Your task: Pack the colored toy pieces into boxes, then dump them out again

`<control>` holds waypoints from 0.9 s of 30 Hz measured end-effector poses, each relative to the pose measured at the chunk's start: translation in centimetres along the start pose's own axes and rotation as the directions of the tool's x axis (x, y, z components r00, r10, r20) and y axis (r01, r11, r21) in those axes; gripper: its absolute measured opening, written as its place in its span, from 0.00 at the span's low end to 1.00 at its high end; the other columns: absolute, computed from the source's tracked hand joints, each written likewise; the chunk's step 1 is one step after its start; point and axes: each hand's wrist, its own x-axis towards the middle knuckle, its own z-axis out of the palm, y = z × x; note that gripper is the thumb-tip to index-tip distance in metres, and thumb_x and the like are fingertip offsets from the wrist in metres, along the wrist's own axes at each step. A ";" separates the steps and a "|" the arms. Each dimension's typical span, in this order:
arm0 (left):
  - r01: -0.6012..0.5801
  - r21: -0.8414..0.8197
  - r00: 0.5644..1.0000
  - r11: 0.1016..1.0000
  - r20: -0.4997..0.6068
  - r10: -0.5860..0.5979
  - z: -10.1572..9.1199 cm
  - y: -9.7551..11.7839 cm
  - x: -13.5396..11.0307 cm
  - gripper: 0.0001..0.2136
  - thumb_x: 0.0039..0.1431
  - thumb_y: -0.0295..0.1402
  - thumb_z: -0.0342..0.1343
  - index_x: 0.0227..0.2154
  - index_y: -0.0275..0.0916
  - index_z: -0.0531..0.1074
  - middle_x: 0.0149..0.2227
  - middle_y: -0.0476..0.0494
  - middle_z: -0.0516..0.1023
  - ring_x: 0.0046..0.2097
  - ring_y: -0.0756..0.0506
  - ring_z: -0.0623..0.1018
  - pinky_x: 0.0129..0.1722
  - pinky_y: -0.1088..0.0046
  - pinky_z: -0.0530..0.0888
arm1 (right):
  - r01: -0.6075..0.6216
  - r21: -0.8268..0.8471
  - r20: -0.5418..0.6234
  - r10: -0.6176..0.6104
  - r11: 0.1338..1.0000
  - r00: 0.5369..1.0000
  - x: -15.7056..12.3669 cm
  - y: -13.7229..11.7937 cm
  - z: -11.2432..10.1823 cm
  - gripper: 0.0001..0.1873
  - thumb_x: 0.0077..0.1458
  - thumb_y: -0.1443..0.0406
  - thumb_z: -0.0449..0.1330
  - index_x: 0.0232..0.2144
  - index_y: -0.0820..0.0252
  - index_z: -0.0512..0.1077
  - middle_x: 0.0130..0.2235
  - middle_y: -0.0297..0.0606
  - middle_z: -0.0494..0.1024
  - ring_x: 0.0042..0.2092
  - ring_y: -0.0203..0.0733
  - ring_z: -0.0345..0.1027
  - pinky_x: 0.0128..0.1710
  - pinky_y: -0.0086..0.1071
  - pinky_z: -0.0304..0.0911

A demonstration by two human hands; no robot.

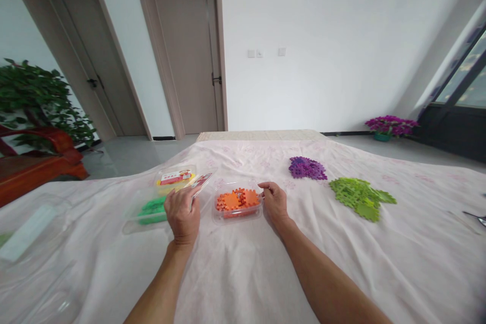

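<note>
A clear plastic box in front of me holds orange notched flat pieces. My right hand pinches the right edge of this box. To its left, my left hand is closed on a tilted clear lid with a printed label; whether the lid joins the box is hidden. Partly behind my left hand lies a clear box with green pieces. Farther back, a labelled clear box shows yellow contents.
Loose purple pieces and a pile of lime-green pieces lie to the right on the pale cloth. Clear plastic containers stand at the left. Metal utensils lie at the far right edge.
</note>
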 end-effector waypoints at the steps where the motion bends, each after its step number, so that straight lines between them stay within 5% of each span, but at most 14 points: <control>1: -0.016 -0.050 1.000 0.999 -0.012 0.016 0.2 0.5 0.0 0.09 0.61 0.25 0.54 0.42 0.42 0.74 0.40 0.45 0.81 0.45 0.44 0.77 0.58 0.56 0.64 | 0.000 -0.001 -0.001 0.000 1.000 1.000 0.0 -0.1 0.0 0.17 0.49 0.63 0.51 0.34 0.61 0.78 0.25 0.36 0.75 0.29 0.42 0.70 0.33 0.34 0.64; 5: -0.064 -0.262 0.998 0.963 0.011 0.070 0.6 2.8 -0.3 0.09 0.61 0.23 0.55 0.41 0.42 0.72 0.39 0.47 0.80 0.46 0.45 0.77 0.58 0.56 0.67 | 0.000 0.003 -0.001 0.000 1.000 1.000 -0.1 -0.2 0.0 0.17 0.50 0.62 0.51 0.34 0.61 0.78 0.26 0.37 0.76 0.29 0.42 0.70 0.34 0.34 0.64; 13: -0.070 -0.546 0.922 0.835 0.284 0.263 0.4 5.6 -1.6 0.10 0.58 0.22 0.54 0.40 0.42 0.71 0.40 0.45 0.78 0.49 0.44 0.76 0.53 0.61 0.72 | 0.010 0.090 0.065 -0.016 0.996 0.998 0.2 -0.3 -0.2 0.16 0.53 0.61 0.54 0.37 0.61 0.78 0.36 0.41 0.80 0.38 0.45 0.71 0.41 0.35 0.65; 19: -0.037 -0.499 0.905 0.866 0.350 0.240 0.4 5.1 -1.7 0.11 0.58 0.20 0.50 0.38 0.43 0.71 0.40 0.46 0.78 0.47 0.45 0.76 0.56 0.57 0.70 | -0.081 0.202 0.181 0.044 0.976 0.982 0.0 -1.2 -0.7 0.22 0.58 0.53 0.53 0.43 0.61 0.77 0.44 0.43 0.79 0.35 0.42 0.69 0.32 0.32 0.64; 24: -0.023 -0.466 0.888 0.885 0.398 0.232 0.2 4.7 -1.5 0.11 0.56 0.21 0.51 0.38 0.43 0.71 0.43 0.45 0.78 0.49 0.43 0.75 0.57 0.56 0.68 | -0.093 0.182 0.266 0.042 0.979 0.963 0.1 -0.8 -0.7 0.22 0.54 0.56 0.56 0.47 0.59 0.77 0.50 0.42 0.77 0.44 0.46 0.70 0.33 0.31 0.65; 27: -0.018 -0.474 0.870 0.880 0.427 0.247 0.0 4.7 -1.3 0.10 0.56 0.24 0.53 0.39 0.43 0.70 0.45 0.44 0.77 0.52 0.42 0.74 0.59 0.53 0.66 | -0.093 0.161 0.304 0.040 0.983 0.952 0.3 -0.8 -0.8 0.25 0.52 0.59 0.55 0.51 0.59 0.75 0.50 0.41 0.77 0.40 0.44 0.70 0.35 0.32 0.66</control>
